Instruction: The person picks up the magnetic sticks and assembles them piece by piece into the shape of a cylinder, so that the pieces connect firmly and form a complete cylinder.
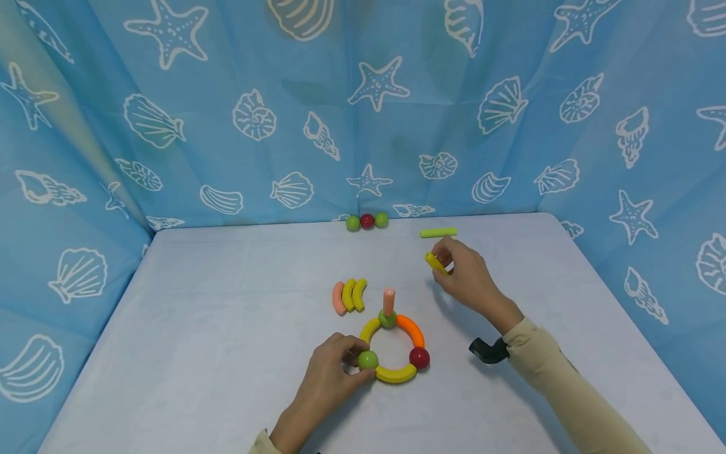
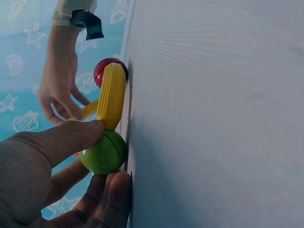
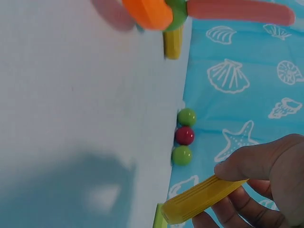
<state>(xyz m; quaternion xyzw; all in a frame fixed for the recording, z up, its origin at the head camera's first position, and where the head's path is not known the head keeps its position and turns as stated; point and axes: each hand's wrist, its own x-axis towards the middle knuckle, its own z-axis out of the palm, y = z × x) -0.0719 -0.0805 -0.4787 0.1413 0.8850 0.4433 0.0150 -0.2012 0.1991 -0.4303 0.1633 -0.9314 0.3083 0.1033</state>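
Note:
A ring (image 1: pixel 396 376) of curved sticks and balls lies on the table: two yellow arcs, an orange arc (image 1: pixel 412 329), a red ball (image 1: pixel 420 357) and two green balls. From its far green ball (image 1: pixel 387 320) a pink stick (image 1: pixel 388 301) stands upright. My left hand (image 1: pixel 328 373) holds the near-left green ball (image 2: pixel 105 154) between thumb and fingers, the thumb at the end of the yellow arc (image 2: pixel 112 97). Away to the ring's far right, my right hand (image 1: pixel 467 277) pinches a ridged yellow stick (image 3: pixel 197 199) above the table.
Left of the upright stick lie a pink curved stick (image 1: pixel 338 298) and two yellow curved sticks (image 1: pixel 353 295). At the table's far edge sit two green balls with a red ball (image 1: pixel 367 221) between them. A light green stick (image 1: pixel 438 232) lies beyond my right hand.

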